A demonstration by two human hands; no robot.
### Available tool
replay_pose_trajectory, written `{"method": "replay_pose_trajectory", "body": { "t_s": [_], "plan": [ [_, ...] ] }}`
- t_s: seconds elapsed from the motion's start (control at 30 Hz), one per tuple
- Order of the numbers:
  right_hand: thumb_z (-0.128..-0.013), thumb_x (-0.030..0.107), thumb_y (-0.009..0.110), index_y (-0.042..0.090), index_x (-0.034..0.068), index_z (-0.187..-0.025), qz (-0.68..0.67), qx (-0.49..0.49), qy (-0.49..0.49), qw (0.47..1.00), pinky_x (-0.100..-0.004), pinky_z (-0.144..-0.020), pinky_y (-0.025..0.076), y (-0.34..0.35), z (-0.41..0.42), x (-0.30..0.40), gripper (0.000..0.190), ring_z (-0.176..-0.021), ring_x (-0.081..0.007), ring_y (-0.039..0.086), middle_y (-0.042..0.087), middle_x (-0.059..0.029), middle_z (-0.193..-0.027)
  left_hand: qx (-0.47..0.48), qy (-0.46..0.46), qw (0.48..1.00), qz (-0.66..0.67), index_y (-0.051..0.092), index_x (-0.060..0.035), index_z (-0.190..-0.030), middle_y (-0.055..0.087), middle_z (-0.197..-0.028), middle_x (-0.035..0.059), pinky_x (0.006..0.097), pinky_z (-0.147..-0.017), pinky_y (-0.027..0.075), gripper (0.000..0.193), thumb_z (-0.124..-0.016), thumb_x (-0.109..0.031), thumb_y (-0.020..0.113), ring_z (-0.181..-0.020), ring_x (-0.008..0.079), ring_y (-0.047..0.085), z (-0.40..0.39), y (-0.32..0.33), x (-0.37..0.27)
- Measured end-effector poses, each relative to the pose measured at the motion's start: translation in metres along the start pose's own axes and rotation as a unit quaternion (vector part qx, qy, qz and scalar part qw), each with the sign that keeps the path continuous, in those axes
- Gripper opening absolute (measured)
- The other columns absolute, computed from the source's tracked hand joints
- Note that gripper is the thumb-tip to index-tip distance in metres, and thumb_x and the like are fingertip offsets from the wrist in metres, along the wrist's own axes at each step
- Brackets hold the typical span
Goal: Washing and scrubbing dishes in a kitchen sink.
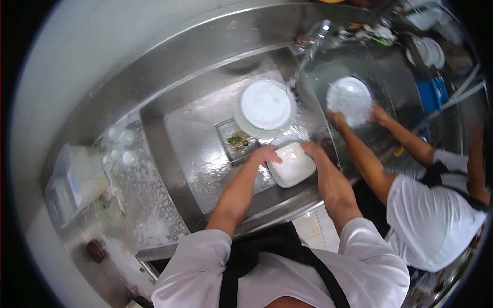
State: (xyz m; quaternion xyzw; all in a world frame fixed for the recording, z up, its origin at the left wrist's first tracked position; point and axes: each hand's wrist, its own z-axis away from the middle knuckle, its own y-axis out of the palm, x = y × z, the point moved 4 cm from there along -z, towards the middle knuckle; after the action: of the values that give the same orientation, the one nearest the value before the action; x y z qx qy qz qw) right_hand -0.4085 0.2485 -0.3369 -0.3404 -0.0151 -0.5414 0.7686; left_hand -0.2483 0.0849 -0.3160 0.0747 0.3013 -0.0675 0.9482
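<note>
Between my two hands is a small stack of white squarish dishes [293, 163] with rounded corners, near the front wall of a stainless steel sink basin [192, 138]. My left hand [266, 154] grips the stack's left edge, thumb over the rim. On the right edge is my right hand [312, 150], its fingers partly hidden. Just beyond, a stack of round white plates [266, 104] stands in the basin, the lower one wider. Water runs from a faucet [323, 29] beside the plates. Green food scraps [237, 141] lie on the square drain.
At the right, a co-worker's hands [339, 120] hold a round white plate [349, 100] over a water-filled basin. Foamy water fills the left compartment [150, 215], with a clear plastic container [79, 179] at its far left. A blue container [432, 95] and more plates [433, 53] are at the upper right.
</note>
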Motion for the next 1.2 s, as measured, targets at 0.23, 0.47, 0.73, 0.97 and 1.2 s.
{"method": "replay_pose_trajectory", "body": {
  "t_s": [0.23,0.47,0.73,0.97,1.2],
  "plan": [
    [-0.097,0.037,0.050,0.063,-0.002,-0.122,-0.121,0.112,-0.041,0.985,-0.0388,-0.091,0.048,0.122,-0.015,0.083,0.048,-0.106,-0.0238,0.061,0.066,-0.0175,-0.120,-0.209,-0.004,0.974,-0.084,0.042,-0.0070,-0.147,0.049,-0.142,0.0171,0.0521,-0.101,0.047,0.091,-0.068,-0.028,0.081,-0.129,0.0389,0.048,0.106,-0.021,0.108],
    [-0.099,0.054,0.048,0.051,0.002,-0.139,-0.484,0.269,0.063,0.830,-0.0370,-0.105,0.043,0.159,0.058,0.246,0.065,-0.127,-0.0253,0.052,0.058,-0.0103,-0.136,-0.473,-0.082,0.841,-0.249,0.060,-0.0030,-0.116,0.060,-0.119,0.0249,0.0493,-0.102,0.046,0.033,-0.091,-0.024,0.055,-0.117,0.0404,0.056,0.211,-0.036,0.188],
    [-0.079,0.059,0.067,0.054,-0.001,-0.135,0.375,0.295,-0.083,0.875,-0.0426,-0.108,0.040,0.134,0.107,0.350,0.083,-0.127,-0.0376,0.052,0.051,-0.0221,-0.141,-0.394,-0.011,0.859,-0.328,0.075,-0.0048,-0.096,0.072,-0.102,0.0185,0.0463,-0.084,0.055,0.024,-0.087,-0.013,0.054,-0.097,0.0315,0.070,0.227,-0.093,0.188],
    [-0.099,0.046,0.052,0.042,0.007,-0.137,0.038,0.037,-0.618,0.785,-0.0407,-0.096,0.045,0.088,0.309,0.766,0.055,-0.112,-0.0326,0.054,0.053,-0.0189,-0.121,-0.347,-0.016,0.862,-0.368,0.077,-0.0093,-0.102,0.074,-0.107,0.0102,0.0412,-0.080,0.056,0.024,-0.090,-0.016,0.057,-0.102,0.0259,0.071,0.263,-0.068,0.169],
    [-0.088,0.054,0.056,0.043,0.012,-0.141,0.526,-0.024,-0.522,0.671,-0.0461,-0.111,0.034,0.223,0.070,0.939,0.069,-0.132,-0.0355,0.044,0.045,-0.0237,-0.142,-0.650,0.303,0.687,-0.118,0.068,-0.0053,-0.087,0.070,-0.080,0.0167,0.0426,-0.068,0.056,0.014,-0.078,-0.016,0.063,-0.076,0.0327,0.070,0.413,-0.022,0.149]
  ]
}}
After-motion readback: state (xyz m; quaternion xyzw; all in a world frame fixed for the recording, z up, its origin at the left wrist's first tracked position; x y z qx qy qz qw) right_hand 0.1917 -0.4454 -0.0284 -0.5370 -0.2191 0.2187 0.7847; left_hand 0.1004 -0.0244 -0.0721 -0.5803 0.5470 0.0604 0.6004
